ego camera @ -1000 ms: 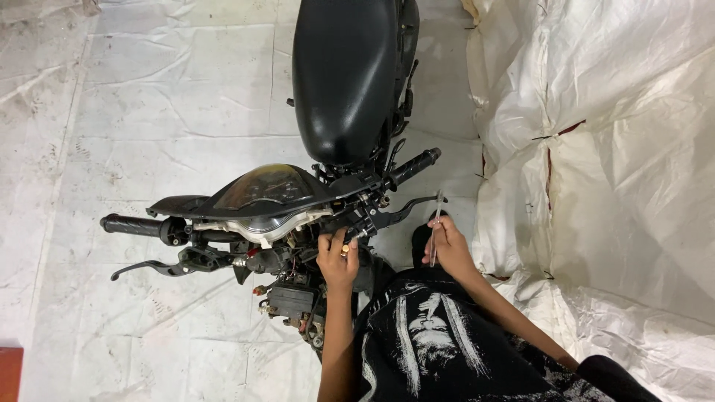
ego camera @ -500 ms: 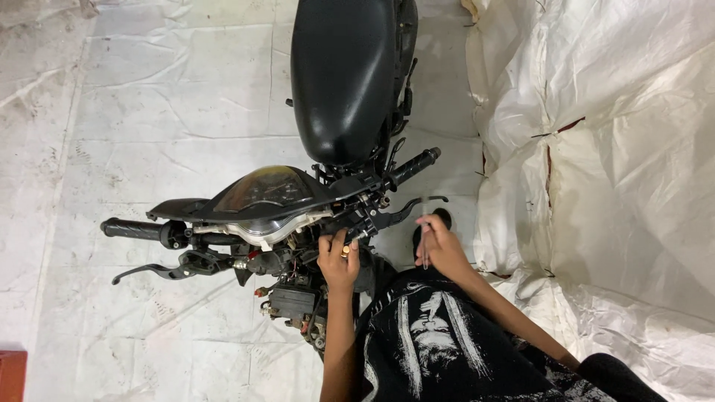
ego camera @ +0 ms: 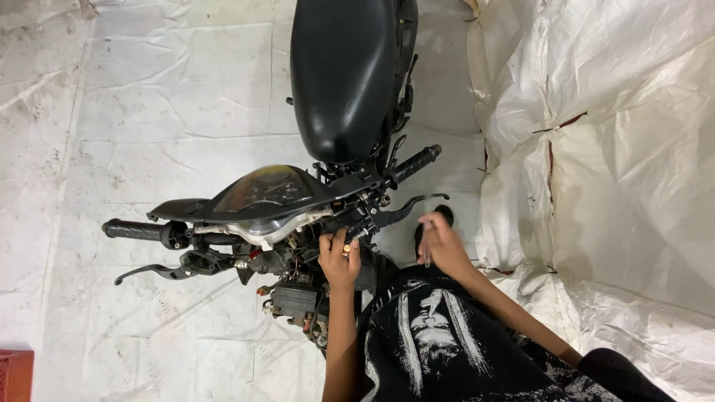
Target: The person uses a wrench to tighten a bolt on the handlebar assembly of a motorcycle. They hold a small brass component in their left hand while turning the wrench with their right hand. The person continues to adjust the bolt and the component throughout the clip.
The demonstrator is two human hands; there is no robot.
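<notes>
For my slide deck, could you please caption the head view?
Left hand on a stripped motorcycle's handlebar area, right hand holding a thin metal tool, over white floor sheeting.

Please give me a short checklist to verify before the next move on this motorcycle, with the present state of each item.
1. Left hand rests on the parts below the handlebar: ok.
2. Right hand holds a thin metal tool: ok.
3. Tool tip seated on a fastener: not ok, it is off the bike.
4. Tool type: cannot tell.
5. Motorcycle stands upright: ok; its support is hidden.
</notes>
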